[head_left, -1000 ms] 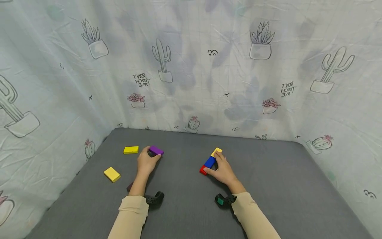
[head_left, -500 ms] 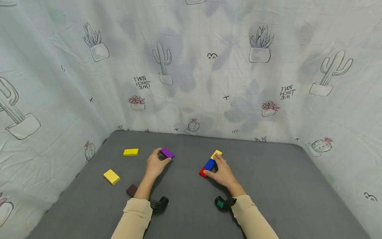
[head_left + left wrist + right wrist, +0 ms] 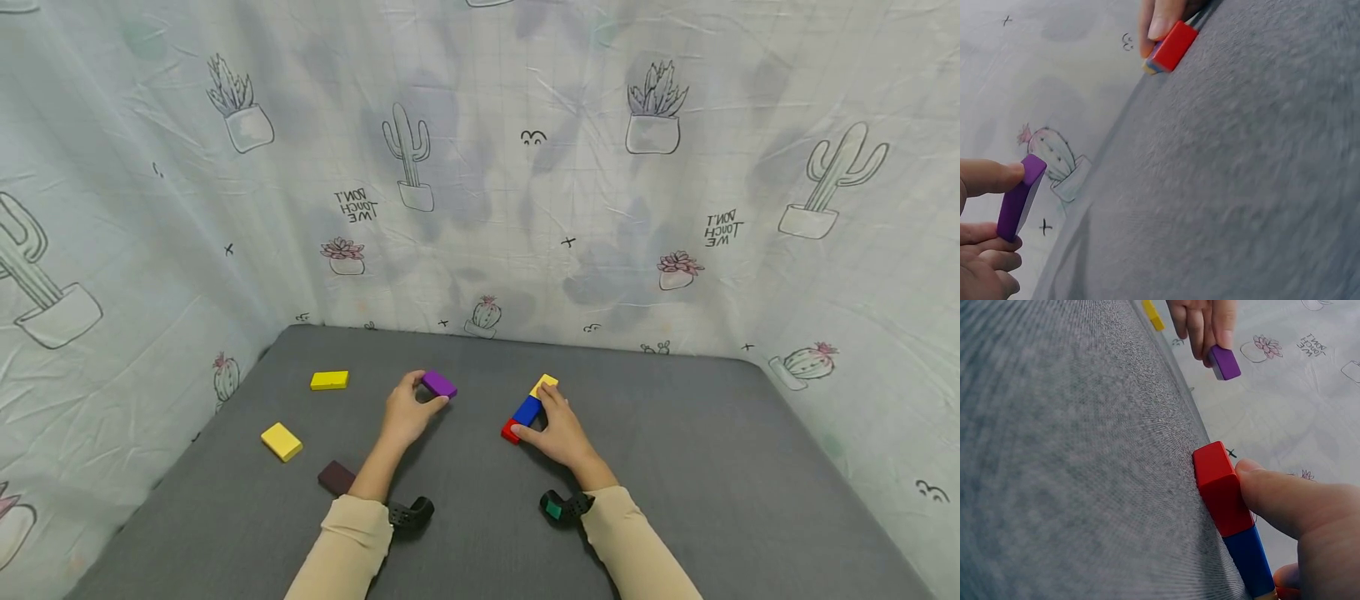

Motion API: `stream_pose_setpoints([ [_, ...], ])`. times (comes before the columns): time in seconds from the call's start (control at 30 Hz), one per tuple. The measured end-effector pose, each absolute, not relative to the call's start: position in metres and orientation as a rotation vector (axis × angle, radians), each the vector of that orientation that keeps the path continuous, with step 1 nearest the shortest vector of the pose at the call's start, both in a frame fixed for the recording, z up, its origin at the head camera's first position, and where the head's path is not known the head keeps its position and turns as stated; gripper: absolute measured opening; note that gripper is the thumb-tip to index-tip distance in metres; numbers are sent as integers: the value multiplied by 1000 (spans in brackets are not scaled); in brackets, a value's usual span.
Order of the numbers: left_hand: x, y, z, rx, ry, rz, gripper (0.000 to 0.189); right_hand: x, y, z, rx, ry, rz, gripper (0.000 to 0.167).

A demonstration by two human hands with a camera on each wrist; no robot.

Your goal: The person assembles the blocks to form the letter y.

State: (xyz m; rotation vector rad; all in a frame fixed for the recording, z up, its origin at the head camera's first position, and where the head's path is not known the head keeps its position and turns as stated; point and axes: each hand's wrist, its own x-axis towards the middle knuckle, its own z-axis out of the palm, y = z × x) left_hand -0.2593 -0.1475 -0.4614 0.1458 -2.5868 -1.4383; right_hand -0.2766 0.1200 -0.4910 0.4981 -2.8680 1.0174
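Observation:
A purple block (image 3: pixel 440 384) is pinched between the thumb and fingers of my left hand (image 3: pixel 402 419); in the left wrist view it is held up above the grey surface. Right of it, a red block (image 3: pixel 508 432), a blue block (image 3: pixel 527 410) and a yellow block (image 3: pixel 546 382) lie end to end in a slanted row. My right hand (image 3: pixel 558 433) holds this row, thumb against the red block and fingers over the yellow end. The right wrist view shows the thumb (image 3: pixel 1275 494) on the red block's side; the yellow block is mostly out of that view.
Two other yellow blocks lie at the left, one farther back (image 3: pixel 329 381) and one nearer (image 3: pixel 281 442). A dark brown block (image 3: pixel 336 478) lies beside my left forearm, which partly covers it. A cactus-print curtain (image 3: pixel 480 167) encloses the grey table (image 3: pixel 675 467).
My left hand has carried the purple block rightward, closer to the row, uncovering more of the dark brown block. The right hand and its row have stayed in place.

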Motion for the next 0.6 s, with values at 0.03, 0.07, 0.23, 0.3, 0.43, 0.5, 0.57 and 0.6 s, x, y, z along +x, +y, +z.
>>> stream_pose_setpoints([
  [0.03, -259, -146, -463, 143, -2591, -1441, 67, -276, 120, -492, 497, -2871, 1020, 89],
  [0.07, -258, -144, -464, 137, -2591, -1442, 67, -275, 120, -493, 496, -2873, 1025, 89],
  [0.23, -257, -134, -469, 124, -2598, -1453, 67, -276, 121, -496, 497, -2882, 1023, 90],
  [0.3, -258, -130, -470, 120, -2606, -1451, 67, -278, 121, -496, 504, -2880, 1016, 90],
  [0.43, -259, -124, -469, 98, -2609, -1429, 65, -282, 121, -494, 509, -2867, 1023, 90],
  [0.5, -259, -121, -469, 96, -2618, -1417, 65, -283, 120, -493, 501, -2878, 1026, 91],
  [0.57, -259, -117, -468, 93, -2633, -1402, 66, -284, 120, -492, 493, -2893, 1022, 91],
  [0.6, -259, -116, -468, 92, -2641, -1401, 66, -285, 120, -492, 492, -2901, 1018, 92],
])
